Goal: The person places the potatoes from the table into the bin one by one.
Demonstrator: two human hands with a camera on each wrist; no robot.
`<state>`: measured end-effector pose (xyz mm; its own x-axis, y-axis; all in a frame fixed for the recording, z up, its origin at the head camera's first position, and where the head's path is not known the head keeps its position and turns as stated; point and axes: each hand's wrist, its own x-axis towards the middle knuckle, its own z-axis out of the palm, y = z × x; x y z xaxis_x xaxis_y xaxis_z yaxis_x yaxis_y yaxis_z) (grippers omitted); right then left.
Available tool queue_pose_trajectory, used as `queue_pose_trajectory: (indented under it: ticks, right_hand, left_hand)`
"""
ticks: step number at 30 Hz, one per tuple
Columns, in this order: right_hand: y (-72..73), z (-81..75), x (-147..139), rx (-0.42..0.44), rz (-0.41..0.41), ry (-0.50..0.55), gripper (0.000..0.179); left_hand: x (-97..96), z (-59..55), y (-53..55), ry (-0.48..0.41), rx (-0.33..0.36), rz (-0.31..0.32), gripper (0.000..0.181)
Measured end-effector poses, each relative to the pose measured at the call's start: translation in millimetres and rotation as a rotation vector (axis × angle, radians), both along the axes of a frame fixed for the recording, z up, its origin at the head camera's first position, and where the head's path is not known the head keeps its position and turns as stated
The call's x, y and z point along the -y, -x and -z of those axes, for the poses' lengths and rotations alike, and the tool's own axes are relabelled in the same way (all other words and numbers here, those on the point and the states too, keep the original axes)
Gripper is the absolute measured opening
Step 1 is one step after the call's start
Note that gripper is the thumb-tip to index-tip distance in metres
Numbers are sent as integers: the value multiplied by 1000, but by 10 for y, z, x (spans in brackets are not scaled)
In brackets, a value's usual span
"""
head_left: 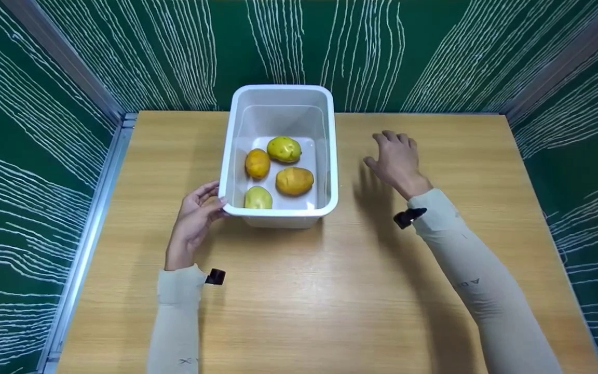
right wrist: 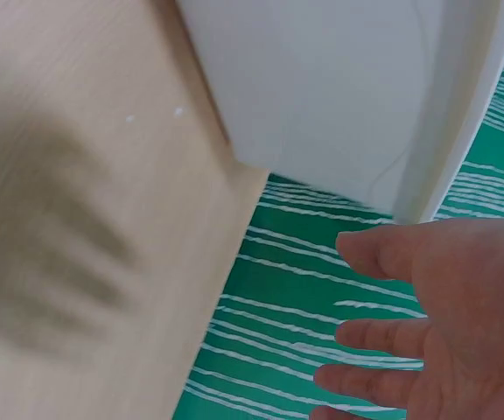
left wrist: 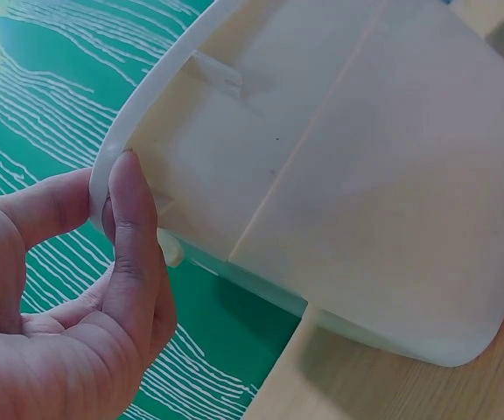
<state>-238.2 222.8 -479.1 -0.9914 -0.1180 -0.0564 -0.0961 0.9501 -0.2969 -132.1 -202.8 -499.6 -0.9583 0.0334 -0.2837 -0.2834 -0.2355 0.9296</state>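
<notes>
A deep white plastic bin stands toward the back of the table, several fruit-like or potato-like pieces lying on its floor. Two look green, one at the back and one at the near left; an orange-yellow piece and a brownish-yellow piece lie between them. At the bin's near left corner my left hand pinches the rim, thumb and fingers on either side of it, as the left wrist view shows. My right hand hovers to the right of the bin, fingers spread and holding nothing.
The wooden table spreads out below the bin. Green walls with white wavy lines enclose it at the back and sides, with a metal frame rail along the left edge. Each sleeve carries a small black camera.
</notes>
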Motion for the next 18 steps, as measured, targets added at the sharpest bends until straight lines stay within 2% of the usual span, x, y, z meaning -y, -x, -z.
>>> queue_pose_trajectory:
  ticks: [18]
  right_hand:
    - [-190,339,-441,-43,37,73,57]
  left_hand:
    - [-39,24,-6,-35,-40,-38,53]
